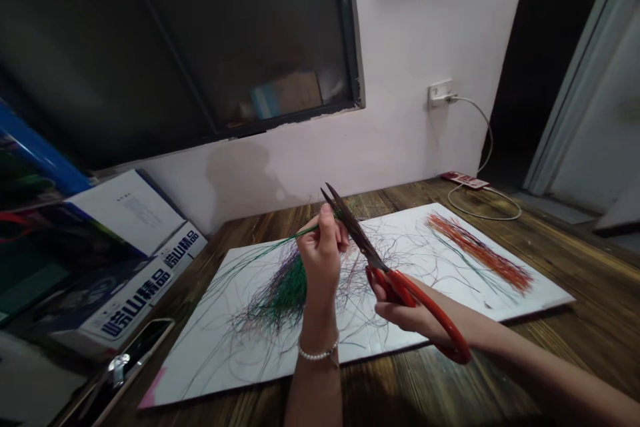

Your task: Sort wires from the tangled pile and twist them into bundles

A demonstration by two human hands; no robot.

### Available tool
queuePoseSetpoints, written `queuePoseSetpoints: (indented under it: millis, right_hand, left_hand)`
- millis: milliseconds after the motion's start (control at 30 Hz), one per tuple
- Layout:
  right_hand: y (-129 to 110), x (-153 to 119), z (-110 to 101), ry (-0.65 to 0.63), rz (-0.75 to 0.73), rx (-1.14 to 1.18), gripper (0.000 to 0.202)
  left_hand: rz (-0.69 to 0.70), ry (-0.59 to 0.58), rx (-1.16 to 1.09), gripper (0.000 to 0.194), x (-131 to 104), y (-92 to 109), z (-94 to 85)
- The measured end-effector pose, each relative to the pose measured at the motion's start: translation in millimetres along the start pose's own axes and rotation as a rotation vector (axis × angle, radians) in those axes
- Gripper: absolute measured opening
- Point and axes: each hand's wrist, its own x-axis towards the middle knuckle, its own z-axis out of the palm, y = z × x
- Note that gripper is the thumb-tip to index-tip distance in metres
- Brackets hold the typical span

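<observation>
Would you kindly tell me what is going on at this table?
Someone's left hand is pinching a few thin green strands, which trail off to the left. The right hand holds red-handled scissors, their blades slightly apart beside the left thumb; whether they touch a strand is hard to tell. Beneath the hands, a loose, mostly green and purple pile lies on a white board, with a neater, mostly orange bundle toward its right end.

Dk window [270, 20] in pale wall [410, 33] w/ outlet [440, 93]; brown wood tbl [595, 323].
</observation>
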Motion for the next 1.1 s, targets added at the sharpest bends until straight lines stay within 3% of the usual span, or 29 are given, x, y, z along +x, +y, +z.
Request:
queuePoseSetpoints:
  millis: [100,333,667,967,1100]
  right_hand:
    - [6,3,5,0.056,0.051,0.068,0.02]
    - [15,8,10,0.02,0.088,0.206,0.028]
    - [47,27,21,0.108,0.146,0.474,0.027]
    - [62,35,27,0.139,0.055,0.394,0.029]
    - [63,36,30,0.144,0.081,0.419,0.034]
  left_hand:
    - [0.028,0.004,0.037,0.054,-1,0,1.8]
    - [-0.027,0.017,0.05,0.053,1,-9,3.3]
    - [-0.199,-0.026,0.035,0.054,11,-43,-1.6]
    - [-0.289,-0.086,0.051,0.055,14,-59,-3.9]
    - [-0.312,-0.104,0.066,0.054,14,-60,-4.3]
